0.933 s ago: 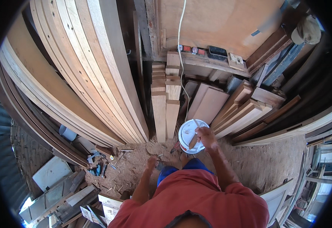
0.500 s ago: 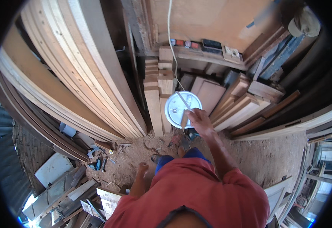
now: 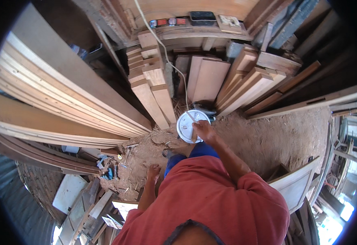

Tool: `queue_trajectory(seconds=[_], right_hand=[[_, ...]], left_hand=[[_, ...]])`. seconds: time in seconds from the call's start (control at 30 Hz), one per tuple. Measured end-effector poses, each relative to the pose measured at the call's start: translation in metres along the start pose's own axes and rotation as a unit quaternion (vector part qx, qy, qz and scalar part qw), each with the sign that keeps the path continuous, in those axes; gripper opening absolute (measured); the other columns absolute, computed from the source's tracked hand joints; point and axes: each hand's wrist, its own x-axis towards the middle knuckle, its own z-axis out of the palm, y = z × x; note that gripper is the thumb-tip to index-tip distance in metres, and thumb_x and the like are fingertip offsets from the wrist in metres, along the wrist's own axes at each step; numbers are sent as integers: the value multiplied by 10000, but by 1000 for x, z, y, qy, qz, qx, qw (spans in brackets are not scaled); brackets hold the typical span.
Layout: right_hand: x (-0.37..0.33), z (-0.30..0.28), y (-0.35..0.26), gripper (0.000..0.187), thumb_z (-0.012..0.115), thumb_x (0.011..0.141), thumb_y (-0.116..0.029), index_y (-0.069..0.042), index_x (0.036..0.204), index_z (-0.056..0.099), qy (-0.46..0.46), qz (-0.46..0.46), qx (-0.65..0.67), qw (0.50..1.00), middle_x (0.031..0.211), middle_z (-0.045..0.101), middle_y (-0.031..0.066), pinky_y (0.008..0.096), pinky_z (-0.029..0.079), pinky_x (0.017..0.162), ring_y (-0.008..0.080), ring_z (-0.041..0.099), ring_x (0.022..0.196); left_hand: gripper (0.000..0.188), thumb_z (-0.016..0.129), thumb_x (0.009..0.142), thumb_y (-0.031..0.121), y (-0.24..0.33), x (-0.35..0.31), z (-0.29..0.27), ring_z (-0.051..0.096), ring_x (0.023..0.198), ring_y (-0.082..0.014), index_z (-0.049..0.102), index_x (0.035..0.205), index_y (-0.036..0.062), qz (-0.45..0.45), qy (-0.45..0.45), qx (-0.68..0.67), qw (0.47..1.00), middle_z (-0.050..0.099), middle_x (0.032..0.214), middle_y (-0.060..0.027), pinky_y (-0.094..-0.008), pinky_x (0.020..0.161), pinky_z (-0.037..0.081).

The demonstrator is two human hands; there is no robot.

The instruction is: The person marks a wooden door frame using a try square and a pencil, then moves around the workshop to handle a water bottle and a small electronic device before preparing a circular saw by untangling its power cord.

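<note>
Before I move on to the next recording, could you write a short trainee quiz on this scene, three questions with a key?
1. Which hand grips the slim strip over the round white container?

2. True or false: the shirt worn here is red.

3. Seen in this view, where does the dark shallow tray lie relative to the small red boxes?
A. To their left
B. To their right
C. Underneath them

Key:
1. The right hand
2. True
3. B
</note>
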Motion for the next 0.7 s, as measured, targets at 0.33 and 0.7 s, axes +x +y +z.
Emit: queue_trajectory(seconds=[0.33, 0.7], right_hand=[[-27, 14, 119, 480, 575, 853, -320, 157, 855, 632, 45, 126, 118, 984, 750, 640, 297, 464, 497, 694, 382, 670, 730], [-37, 8, 178, 366, 597, 867, -265, 94, 853, 668, 128, 152, 162, 966, 746, 646, 207, 407, 460, 671, 238, 608, 727]], left_hand=[[243, 608, 766, 130, 101, 42, -36, 652, 752, -223, 692, 967, 22, 115, -56, 157, 979, 679, 813, -142, -330, 702, 520], [232, 572, 740, 127, 43, 36, -11, 677, 804, -302, 647, 948, 54, -12, -51, 165, 985, 687, 825, -204, -393, 703, 525]])
